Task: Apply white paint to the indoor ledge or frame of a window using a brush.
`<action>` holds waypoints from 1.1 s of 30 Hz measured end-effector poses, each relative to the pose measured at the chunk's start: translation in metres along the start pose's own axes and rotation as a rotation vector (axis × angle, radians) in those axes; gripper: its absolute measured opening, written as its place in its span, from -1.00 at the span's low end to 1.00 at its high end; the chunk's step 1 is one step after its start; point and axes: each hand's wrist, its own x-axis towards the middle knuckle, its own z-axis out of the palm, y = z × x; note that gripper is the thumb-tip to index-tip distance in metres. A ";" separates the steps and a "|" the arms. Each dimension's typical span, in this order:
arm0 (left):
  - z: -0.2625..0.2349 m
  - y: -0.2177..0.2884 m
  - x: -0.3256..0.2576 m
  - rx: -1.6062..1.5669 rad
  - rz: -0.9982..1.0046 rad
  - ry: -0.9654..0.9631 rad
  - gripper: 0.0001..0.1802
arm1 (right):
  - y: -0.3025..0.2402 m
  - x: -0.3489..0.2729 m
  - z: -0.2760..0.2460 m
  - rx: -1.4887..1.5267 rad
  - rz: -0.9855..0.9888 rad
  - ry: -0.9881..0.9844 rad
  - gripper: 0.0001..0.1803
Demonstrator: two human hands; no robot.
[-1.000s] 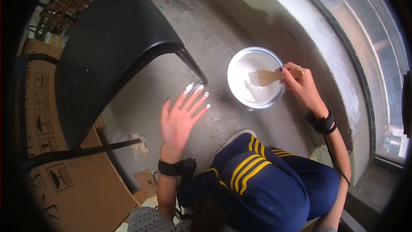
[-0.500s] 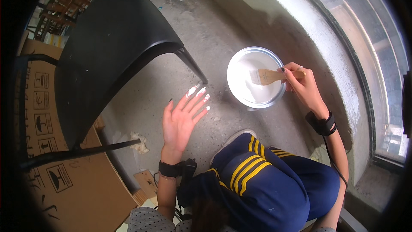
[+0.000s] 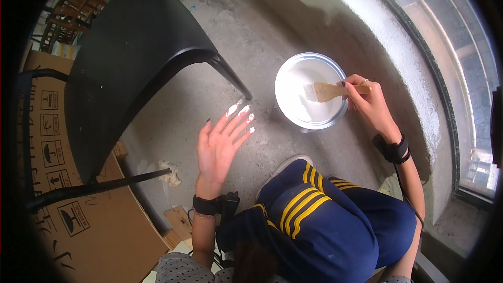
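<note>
My right hand grips the wooden handle of a flat paintbrush over the right rim of a round metal can. White paint lies inside the can, and the brush's whitened bristles are over or in it; the exact contact is hard to make out. To the left of the can, my left hand is held palm up with its fingers spread, holding nothing. Its fingertips are smeared with white paint. The tip of a black chair leg stands just beyond those fingers.
A black chair takes up the left side, with a cardboard box behind and below it. A low concrete wall and a window run along the right. My bent knees and one shoe are close below the can.
The view has shifted very slightly. Both hands keep nearly the same pose, and the brush stays at the can with hardly any movement.
</note>
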 end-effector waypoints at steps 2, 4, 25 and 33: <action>-0.002 -0.003 0.001 0.010 0.005 0.007 -0.31 | 0.005 0.000 0.001 -0.002 0.001 0.008 -0.70; -0.006 -0.005 0.002 0.010 0.022 0.022 -0.31 | 0.008 0.001 0.001 -0.010 -0.007 -0.001 -0.70; -0.058 -0.055 -0.008 0.150 0.116 0.177 -0.33 | -0.007 0.009 0.003 -0.088 0.029 -0.061 -0.73; -0.059 -0.038 -0.013 -0.077 0.114 0.124 -0.33 | -0.020 0.009 0.013 -0.226 0.049 -0.081 -0.78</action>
